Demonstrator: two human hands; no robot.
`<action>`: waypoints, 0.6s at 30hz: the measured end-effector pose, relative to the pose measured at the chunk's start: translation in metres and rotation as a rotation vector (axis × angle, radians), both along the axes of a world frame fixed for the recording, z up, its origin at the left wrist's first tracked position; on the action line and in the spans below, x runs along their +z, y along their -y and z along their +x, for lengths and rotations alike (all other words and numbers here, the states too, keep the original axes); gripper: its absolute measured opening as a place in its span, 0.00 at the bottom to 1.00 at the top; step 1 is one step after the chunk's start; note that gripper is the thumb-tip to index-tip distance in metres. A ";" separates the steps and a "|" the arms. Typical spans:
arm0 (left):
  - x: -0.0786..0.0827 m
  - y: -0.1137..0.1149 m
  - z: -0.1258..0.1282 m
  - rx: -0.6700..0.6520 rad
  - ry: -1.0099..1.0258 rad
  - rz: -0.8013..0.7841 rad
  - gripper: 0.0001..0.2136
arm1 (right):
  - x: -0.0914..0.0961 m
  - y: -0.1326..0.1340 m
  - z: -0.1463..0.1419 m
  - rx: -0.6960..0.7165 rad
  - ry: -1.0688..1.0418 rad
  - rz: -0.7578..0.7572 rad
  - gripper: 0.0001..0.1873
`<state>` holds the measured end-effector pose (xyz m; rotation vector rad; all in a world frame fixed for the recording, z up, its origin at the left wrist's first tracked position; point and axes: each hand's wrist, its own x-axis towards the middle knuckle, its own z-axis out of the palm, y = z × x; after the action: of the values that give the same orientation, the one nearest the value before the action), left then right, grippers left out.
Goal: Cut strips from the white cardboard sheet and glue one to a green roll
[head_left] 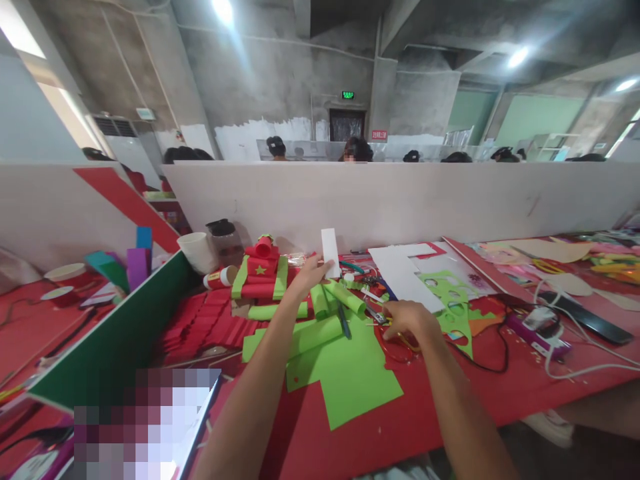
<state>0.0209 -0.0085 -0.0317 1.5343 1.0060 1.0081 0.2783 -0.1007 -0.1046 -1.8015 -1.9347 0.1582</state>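
My left hand (311, 275) is closed on a white paper strip (330, 245), which stands upright above the pile. My right hand (409, 319) is bent over the scissors (376, 316), its fingers curled at the handles; the exact grip is partly hidden. Red and yellow loops show under that hand. Below and between my arms lies a green sheet (345, 383) with a stepped edge. Rolled green pieces (316, 337) rest on it, beside a dark pen-like tool (344, 321).
Left of my arms are stacked red folded pieces (210, 320) and a red-and-green model with a star (261, 270). A green board (120, 340) and a screen (185, 413) stand nearer left. White sheets (400, 267), a cut-out green sheet (445, 293) and cables (505, 343) lie right. A white partition (400, 200) runs behind.
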 end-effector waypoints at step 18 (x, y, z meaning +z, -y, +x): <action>0.000 -0.010 -0.008 -0.022 0.295 0.009 0.14 | 0.055 0.017 -0.002 0.119 -0.346 -0.329 0.21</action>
<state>0.0134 0.0010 -0.0312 1.3522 0.7764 1.1837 0.2761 -0.1175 -0.0491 -1.7118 -1.8399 0.8143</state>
